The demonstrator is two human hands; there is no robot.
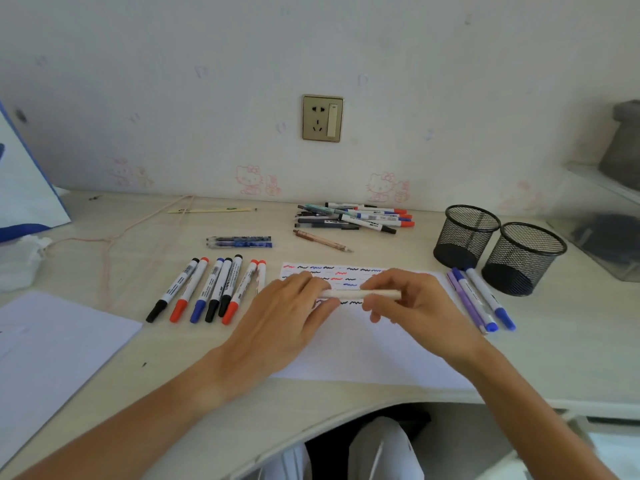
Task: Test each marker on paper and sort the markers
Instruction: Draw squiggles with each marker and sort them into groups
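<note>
Markers lie sorted on the desk (346, 396): a capped row (207, 289) left of the test paper (363, 344), three pens (481, 299) to its right beside two mesh cups (498, 247), and an unsorted pile (356, 218) behind. Above the scribbled paper, the left hand (287, 317) and right hand (412, 303) each grip one end of a white marker (360, 293), held level between them.
</note>
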